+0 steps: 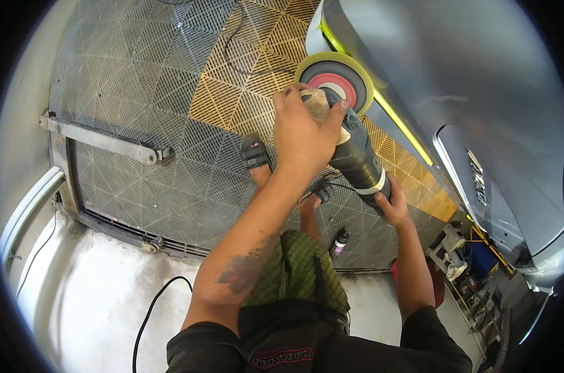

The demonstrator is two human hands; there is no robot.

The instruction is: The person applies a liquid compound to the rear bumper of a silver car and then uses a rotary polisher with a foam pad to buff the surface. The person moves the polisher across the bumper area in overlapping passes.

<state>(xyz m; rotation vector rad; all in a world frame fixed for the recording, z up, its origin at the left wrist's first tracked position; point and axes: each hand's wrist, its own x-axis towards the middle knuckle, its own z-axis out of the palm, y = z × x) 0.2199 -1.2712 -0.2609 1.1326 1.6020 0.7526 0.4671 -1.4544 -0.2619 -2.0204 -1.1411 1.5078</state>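
My left hand [305,126] grips the head of a black rotary polisher [356,154], over a worn tan covering. Around the rear of its body, behind a whitish band of tape, my right hand [394,201] is wrapped. A round yellow-edged polishing pad [366,81] sits on a grey and red backing plate at the far end. The pad is beside the grey car body [449,84]; whether they touch, I cannot tell. Bright yellow-green masking tape [405,128] runs along the lower edge of the car panel, and a chrome badge [476,177] is fixed to it.
Grey and yellow slatted tiles [146,79] cover the floor, crossed by a dark cable [227,49]. A metal lift arm [100,140] lies at left. Near my feet stands a dark bottle [339,243] with a purple label. A cluttered rack [473,289] stands at lower right.
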